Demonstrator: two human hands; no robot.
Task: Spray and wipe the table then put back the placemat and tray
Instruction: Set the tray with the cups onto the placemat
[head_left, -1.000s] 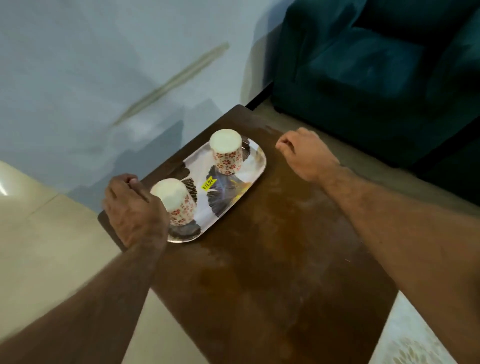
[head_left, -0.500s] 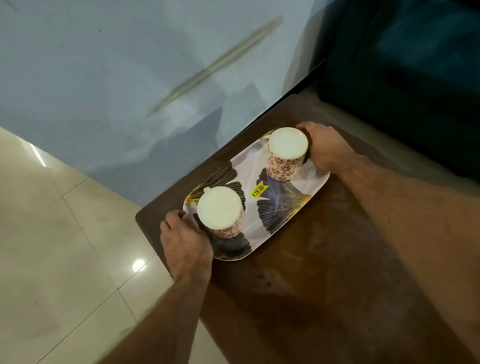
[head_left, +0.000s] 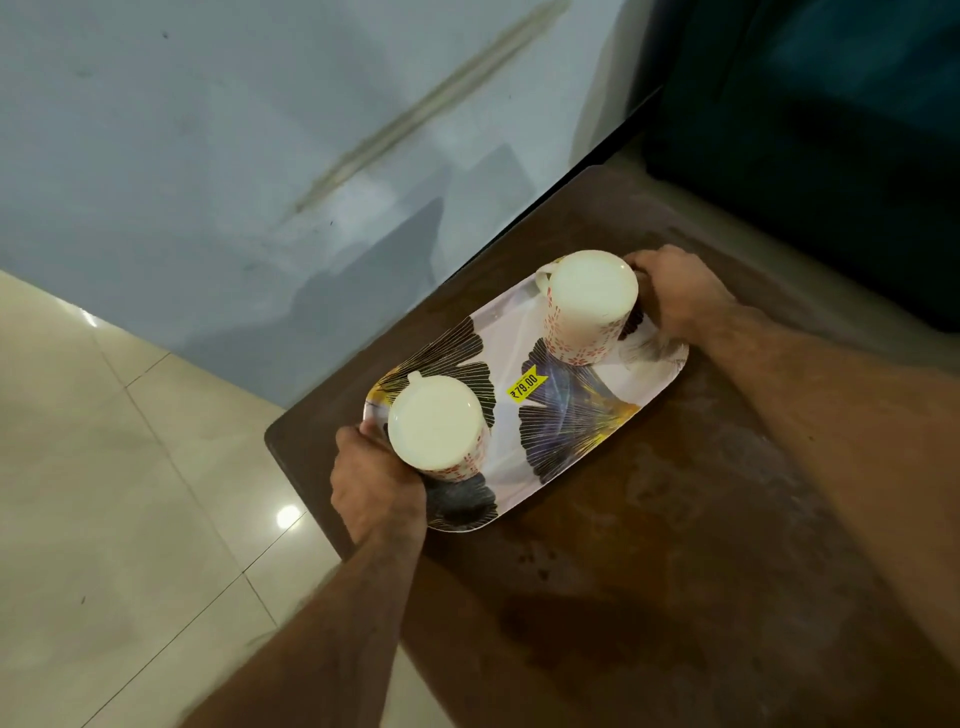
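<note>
Brown wood counter (head_left: 675, 519) runs from the frame's centre to the lower right, its surface blotchy. At centre frame a patterned tray (head_left: 561, 415) is held over it at both ends: the left hand (head_left: 376, 483) is clamped on the lower-left end, the right hand (head_left: 675, 296) on the upper-right end. Two upturned cups (head_left: 436, 426) (head_left: 589, 301) stand on the tray, one beside each hand. A yellow price sticker (head_left: 525, 386) lies between them.

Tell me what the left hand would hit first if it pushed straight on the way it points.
Likely the nearer upturned cup on the tray; the left hand grips the tray's end right beside it, though depth is unclear.
</note>
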